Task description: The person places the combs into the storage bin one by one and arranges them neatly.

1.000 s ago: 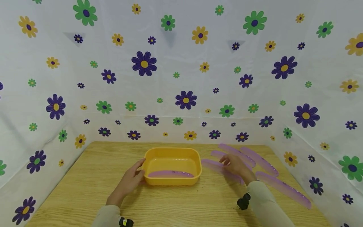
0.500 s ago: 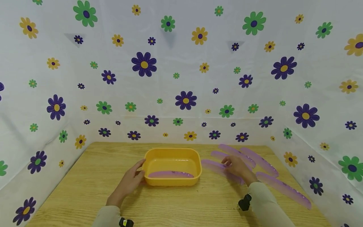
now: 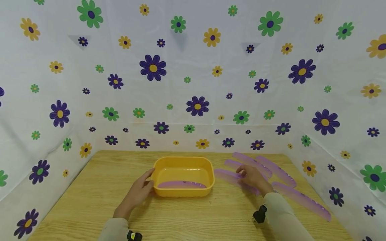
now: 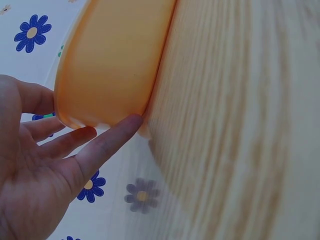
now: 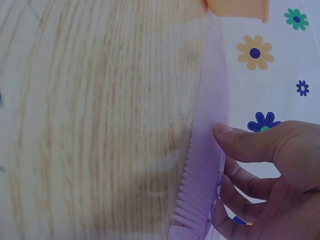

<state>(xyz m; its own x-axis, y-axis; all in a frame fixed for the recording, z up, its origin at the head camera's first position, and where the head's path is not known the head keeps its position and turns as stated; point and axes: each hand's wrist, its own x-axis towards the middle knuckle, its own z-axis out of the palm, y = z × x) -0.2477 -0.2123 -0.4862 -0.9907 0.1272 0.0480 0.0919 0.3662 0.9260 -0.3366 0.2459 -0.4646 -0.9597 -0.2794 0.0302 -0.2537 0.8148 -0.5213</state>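
Left hand (image 3: 137, 194) rests against the left end wall of the yellow tub (image 3: 183, 176), fingers (image 4: 107, 142) straight and relaxed, tips touching the tub's outer side near its base, thumb up at the rim; nothing gripped. The tub sits mid-table on the wooden table (image 3: 90, 187), with one purple comb (image 3: 182, 184) lying flat inside along its near wall. Right hand (image 3: 252, 177) is on the purple comb nearest the tub (image 3: 224, 174), just right of it: in the right wrist view thumb and fingers (image 5: 240, 142) curl round the comb's spine, pinching it, teeth edge facing the table; the comb looks to be still on or barely off the wood, can't tell which. Four more purple combs (image 3: 280, 170) are spread on the table's right side, behind and to the right of that hand, the nearest one running toward the front right edge. Floral sheeting (image 3: 193, 83) walls the table on three sides.
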